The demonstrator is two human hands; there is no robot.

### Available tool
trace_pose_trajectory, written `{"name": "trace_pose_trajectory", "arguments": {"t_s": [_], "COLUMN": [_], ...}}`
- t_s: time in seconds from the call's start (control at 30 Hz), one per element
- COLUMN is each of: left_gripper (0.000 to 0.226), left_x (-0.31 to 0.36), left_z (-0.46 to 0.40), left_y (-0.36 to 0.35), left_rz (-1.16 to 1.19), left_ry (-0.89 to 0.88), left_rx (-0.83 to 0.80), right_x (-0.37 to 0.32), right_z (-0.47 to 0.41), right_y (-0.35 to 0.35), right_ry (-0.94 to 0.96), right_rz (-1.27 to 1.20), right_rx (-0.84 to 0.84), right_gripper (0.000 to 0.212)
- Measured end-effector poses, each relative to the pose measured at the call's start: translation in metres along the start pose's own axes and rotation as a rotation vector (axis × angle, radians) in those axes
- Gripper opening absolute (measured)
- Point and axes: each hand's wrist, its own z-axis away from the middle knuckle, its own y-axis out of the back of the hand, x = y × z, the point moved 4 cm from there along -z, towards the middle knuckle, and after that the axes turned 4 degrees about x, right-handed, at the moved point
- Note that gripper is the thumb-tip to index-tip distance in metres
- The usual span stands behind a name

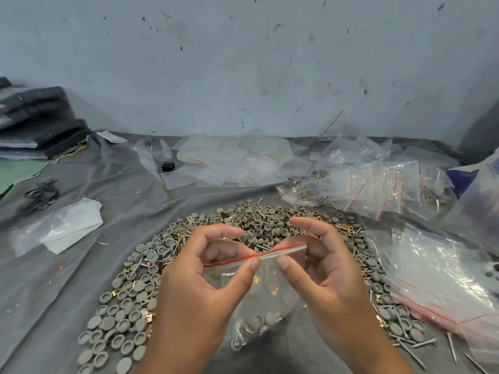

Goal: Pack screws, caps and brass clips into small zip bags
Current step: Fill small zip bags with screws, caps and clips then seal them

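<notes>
Left hand (205,279) and right hand (321,268) pinch zip bag (259,298) top

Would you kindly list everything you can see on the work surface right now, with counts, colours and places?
zip bag: one, clear with a red seal line, held up at centre, some caps and screws inside
caps: many, grey, in a heap around and behind the hands
brass clips: many, brass-coloured, mixed into the heap
screws: many, silver, in the heap and loose at right front
filled bags: several, clear with red lines, right rear
empty bags: a pile, clear, right
cloth: one, grey, covering the table
dark stack: left rear
wall: pale blue, scuffed
left hand: pinches the bag's seal
right hand: pinches the seal too
</notes>
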Motion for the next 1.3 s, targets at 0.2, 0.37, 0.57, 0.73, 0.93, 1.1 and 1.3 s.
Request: {"name": "trace_pose_trajectory", "arguments": {"t_s": [0.2, 0.37, 0.57, 0.73, 0.93, 1.1, 1.3], "left_gripper": [0.032, 0.035, 0.033, 0.035, 0.032, 0.035, 0.037], "left_x": [0.003, 0.006, 0.008, 0.004, 0.003, 0.006, 0.010], "left_z": [0.001, 0.001, 0.001, 0.000, 0.001, 0.001, 0.000], "left_y": [-0.003, -0.002, 0.001, 0.001, -0.004, -0.001, -0.003], "left_rz": [0.006, 0.021, 0.057, 0.121, 0.236, 0.141, 0.042], "left_ry": [-0.021, -0.020, 0.023, 0.079, 0.118, 0.034, -0.097], "left_rx": [-0.020, -0.016, 0.023, 0.031, -0.012, -0.025, 0.009], "right_x": [-0.002, -0.006, -0.009, -0.007, -0.015, -0.017, -0.017], "right_z": [0.002, 0.005, 0.001, -0.001, 0.003, 0.005, 0.007], "right_y": [0.000, -0.001, 0.003, 0.010, 0.014, 0.010, 0.003], "right_ry": [0.042, 0.061, -0.019, -0.043, 0.050, 0.080, 0.081], "right_rz": [0.019, 0.014, 0.032, 0.074, 0.110, 0.178, 0.161], "right_rx": [0.048, 0.056, -0.017, -0.043, 0.022, 0.020, -0.026], "right_gripper": [0.039, 0.028, 0.023, 0.019, 0.020, 0.037, 0.030]}}
